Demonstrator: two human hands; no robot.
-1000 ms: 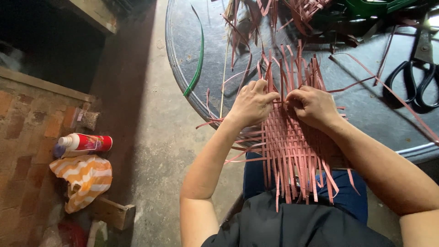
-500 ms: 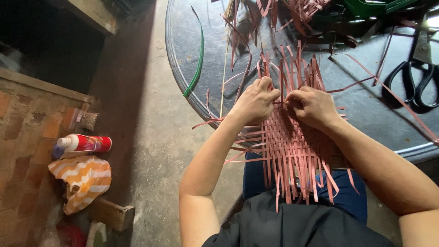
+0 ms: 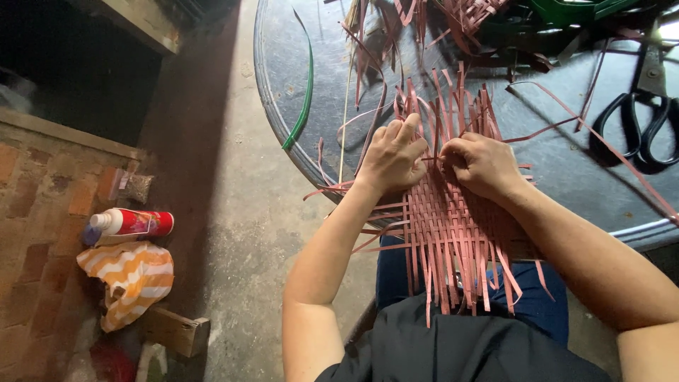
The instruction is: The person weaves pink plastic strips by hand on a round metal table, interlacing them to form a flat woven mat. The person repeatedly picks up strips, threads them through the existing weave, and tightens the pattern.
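Where the woven mat (image 3: 453, 219) of pinkish-red strips lies, it rests half on the near edge of the round dark surface (image 3: 332, 64) and half over the person's lap, its loose ends fanning upward past the hands and hanging down toward the dark shirt. Left hand (image 3: 391, 157): palm down on the upper left part of the weave, fingers curled over the upright strips, index finger extended along them; grip pressed onto the strips. Right hand (image 3: 483, 164): just beside the left, nearly touching it, thumb and fingertips pinching a single thin strip that runs crosswise between the two hands. Both forearms cross the weave's lower edges. Loose pink strips (image 3: 566, 113) trail over the surface to the right. Black scissors (image 3: 647, 117) lie at the right side of the surface, well apart from the hands. Green curved strip (image 3: 305, 92) lies on the left part of the surface, near its rim. More cut pink strips (image 3: 467, 14) are heaped at the far side. On the concrete floor at left, beside a brick wall (image 3: 35, 212): a red and white spray can (image 3: 131, 224) on its side, and just below it an orange-and-white striped cloth (image 3: 127, 277).
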